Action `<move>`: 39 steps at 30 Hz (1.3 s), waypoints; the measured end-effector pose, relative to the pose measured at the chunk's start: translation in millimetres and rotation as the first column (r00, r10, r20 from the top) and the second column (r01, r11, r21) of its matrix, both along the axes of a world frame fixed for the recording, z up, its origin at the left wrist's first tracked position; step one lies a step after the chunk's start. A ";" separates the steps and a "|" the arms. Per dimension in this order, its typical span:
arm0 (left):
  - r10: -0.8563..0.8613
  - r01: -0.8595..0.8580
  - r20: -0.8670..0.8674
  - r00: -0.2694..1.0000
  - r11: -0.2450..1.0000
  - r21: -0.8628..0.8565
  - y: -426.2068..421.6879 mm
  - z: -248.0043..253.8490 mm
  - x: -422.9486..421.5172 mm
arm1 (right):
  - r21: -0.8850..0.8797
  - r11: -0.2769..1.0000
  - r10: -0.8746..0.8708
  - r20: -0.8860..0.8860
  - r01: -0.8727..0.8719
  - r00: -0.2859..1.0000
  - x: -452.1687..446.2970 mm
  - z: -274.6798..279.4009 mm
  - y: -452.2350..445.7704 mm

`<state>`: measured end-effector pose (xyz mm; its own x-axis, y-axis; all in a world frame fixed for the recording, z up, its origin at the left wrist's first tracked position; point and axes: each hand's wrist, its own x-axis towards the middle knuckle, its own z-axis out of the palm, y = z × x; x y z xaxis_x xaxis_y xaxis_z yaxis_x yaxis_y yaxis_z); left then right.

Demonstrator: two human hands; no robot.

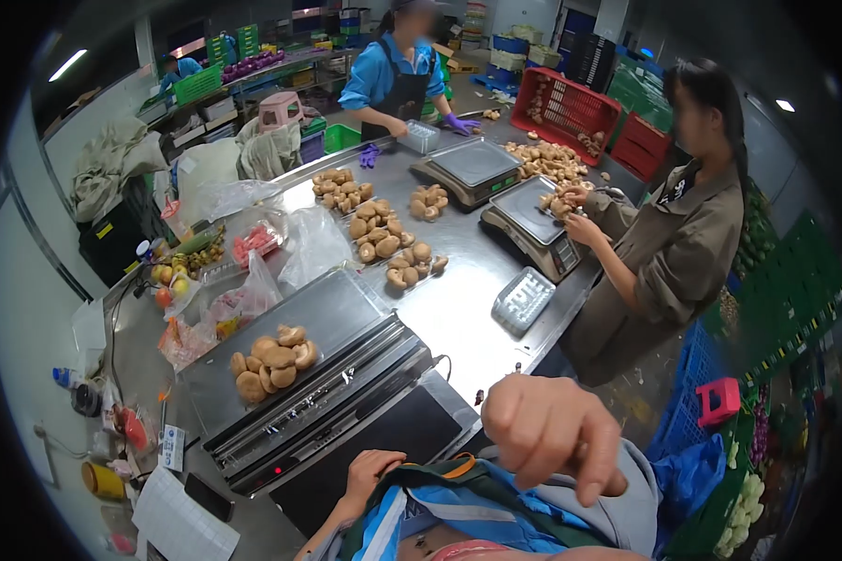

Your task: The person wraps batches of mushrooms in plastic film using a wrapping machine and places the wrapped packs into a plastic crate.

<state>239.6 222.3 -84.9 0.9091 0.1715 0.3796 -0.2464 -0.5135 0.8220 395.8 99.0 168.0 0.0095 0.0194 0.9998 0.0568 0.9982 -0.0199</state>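
My right hand (554, 432) is raised close to the camera, its fingers curled in; nothing shows in it, though the palm side is hidden. Lower and to the left, my left hand (376, 472) lies with fingers stretched at the front edge of a film wrapping machine (370, 425), holding nothing visible. A red light glows on the machine's front. On its flat metal plate (332, 313) sits a batch of brown mushrooms (276, 360). Beyond the machine, more batches of mushrooms (376, 229) stand on the steel table (430, 327).
A clear plastic tray (524, 301) lies near the table's right edge. Two scales (533, 210) stand behind it, beside loose mushrooms (552, 161) and a tipped red crate (566, 107). One co-worker handles mushrooms at right; another, purple-gloved, holds a clear tray (419, 137). Plastic bags (243, 290) lie left.
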 end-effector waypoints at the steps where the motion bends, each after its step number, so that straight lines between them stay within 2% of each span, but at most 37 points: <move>1: 0.021 -0.021 0.003 1.000 1.000 0.003 -0.2 -1.3 1.4 | -0.034 0.999 -0.006 0.044 0.007 0.999 4.4 -1.9 2.3; 2: 0.049 -0.049 -0.002 0.999 0.999 0.004 -0.9 -2.7 -0.6 | -0.071 0.997 -0.003 0.081 0.009 0.997 9.3 -5.4 4.3; 3: 0.032 -0.032 -0.007 0.999 0.999 0.029 1.1 -4.1 -0.2 | -0.152 0.984 -0.064 0.180 0.092 0.982 20.4 -7.4 7.2; 5: 0.030 -0.031 0.010 0.999 0.997 0.071 2.2 -3.9 1.3 | -0.416 0.878 -0.175 0.176 0.235 0.969 34.7 -40.6 20.6; 6: 0.039 -0.040 0.019 0.999 0.995 0.093 3.1 1.8 0.5 | -0.601 0.757 -0.250 0.096 0.256 0.964 35.8 -73.3 34.1; 7: 0.059 -0.058 -0.007 0.998 0.996 0.069 2.7 6.5 -2.3 | -0.810 0.567 -0.303 -0.034 0.151 0.952 32.1 -100.9 51.1; 8: 0.079 -0.077 -0.023 0.997 0.996 0.053 3.3 11.2 -4.1 | -0.940 0.340 -0.379 -0.120 0.017 0.917 29.0 -128.2 66.6; 10: 0.095 -0.095 -0.014 0.995 0.995 0.042 6.7 13.1 -11.7 | -0.966 0.169 -0.498 0.087 0.195 0.863 35.4 -193.8 79.1; 11: 0.125 -0.124 -0.027 0.992 0.991 0.049 9.6 10.3 -17.1 | -0.978 0.125 -0.506 0.081 0.167 0.859 38.0 -212.0 76.7; 12: 0.149 -0.147 -0.037 0.988 0.988 0.052 10.4 7.1 -21.8 | -0.979 0.123 -0.487 0.082 0.161 0.870 41.6 -219.8 76.2; 14: 0.187 -0.184 -0.056 0.981 0.981 0.062 13.7 -0.6 -29.6 | -0.967 0.084 -0.583 0.149 0.241 0.799 48.3 -231.5 74.8; 16: 0.211 -0.206 -0.069 0.975 0.976 0.077 25.5 -1.2 -37.0 | -0.951 0.071 -0.599 0.200 0.301 0.775 58.9 -239.8 81.2; 18: 0.204 -0.183 -0.051 0.978 0.943 0.278 55.5 14.0 -46.0 | -0.816 -0.042 -0.418 0.539 0.577 0.731 70.0 -233.1 90.4; 19: 0.339 -0.300 -0.033 0.940 0.871 0.390 78.7 21.6 -56.8 | -0.777 0.026 -0.375 0.576 0.630 0.726 77.8 -236.7 95.4; 20: 0.465 -0.406 0.002 0.885 0.770 0.492 105.5 30.6 -69.1 | -0.678 0.053 -0.305 0.688 0.733 0.659 93.6 -246.3 99.0; 21: 0.535 -0.510 0.113 0.837 0.690 0.513 130.8 41.8 -80.6 | -0.585 0.114 -0.272 0.759 0.803 0.591 106.6 -241.0 101.9; 22: 0.522 -0.488 0.126 0.843 0.648 0.584 155.6 55.5 -90.1 | -0.482 0.178 -0.249 0.822 0.858 0.513 120.2 -234.3 105.1; 24: 0.444 -0.279 -0.012 0.896 0.583 0.763 195.4 67.4 -110.1 | -0.289 0.239 -0.127 0.937 0.927 0.325 141.1 -219.9 110.3; 25: 0.406 -0.162 -0.068 0.911 0.506 0.847 215.2 65.5 -120.7 | -0.135 0.349 -0.102 0.978 0.927 0.180 151.5 -219.8 113.4; 26: 0.378 -0.041 -0.133 0.916 0.417 0.908 226.4 65.9 -126.6 | -0.139 0.358 -0.101 0.977 0.923 0.186 151.6 -219.9 113.8; 27: 0.392 -0.043 -0.136 0.910 0.416 0.909 232.2 63.7 -129.4 | -0.089 0.415 -0.030 0.993 0.906 0.111 150.4 -219.0 117.3; 29: 0.276 0.134 -0.215 0.937 0.285 0.949 242.8 69.8 -129.6 | -0.017 0.527 0.047 0.999 0.849 -0.009 147.3 -218.6 128.6; 30: 0.301 0.124 -0.209 0.930 0.277 0.953 247.1 68.4 -128.0 | 0.006 0.564 0.035 0.999 0.826 -0.031 144.6 -221.7 133.5; 32: 0.135 0.146 -0.182 0.974 0.240 0.960 250.6 55.3 -121.1 | -0.001 0.611 0.027 0.999 0.791 -0.020 136.8 -224.9 145.8; 33: 0.159 0.139 -0.180 0.971 0.236 0.962 249.8 47.5 -116.3 | 0.012 0.629 -0.016 1.000 0.777 -0.003 134.5 -236.7 152.0; 34: 0.139 0.110 -0.154 0.978 0.285 0.952 247.6 39.7 -108.8 | -0.012 0.622 -0.024 0.999 0.783 0.034 126.1 -236.3 155.8; 35: 0.115 0.080 -0.125 0.986 0.333 0.939 247.5 33.1 -104.2 | -0.045 0.627 -0.048 0.994 0.778 0.096 119.0 -239.2 159.7; 36: 0.122 0.070 -0.116 0.986 0.329 0.942 247.7 27.4 -103.3 | -0.074 0.629 -0.072 0.986 0.774 0.153 113.3 -240.9 162.8; 37: 0.171 0.042 -0.112 0.979 0.365 0.930 244.9 20.6 -103.3 | -0.196 0.588 -0.078 0.952 0.785 0.295 107.2 -238.9 161.5; 38: 0.216 0.015 -0.110 0.970 0.401 0.916 237.6 19.0 -102.7 | -0.326 0.471 -0.068 0.913 0.819 0.402 102.9 -239.0 153.7; 39: 0.275 -0.074 -0.071 0.959 0.481 0.874 226.1 19.4 -110.6 | -0.373 0.377 -0.132 0.884 0.848 0.448 95.6 -236.7 137.6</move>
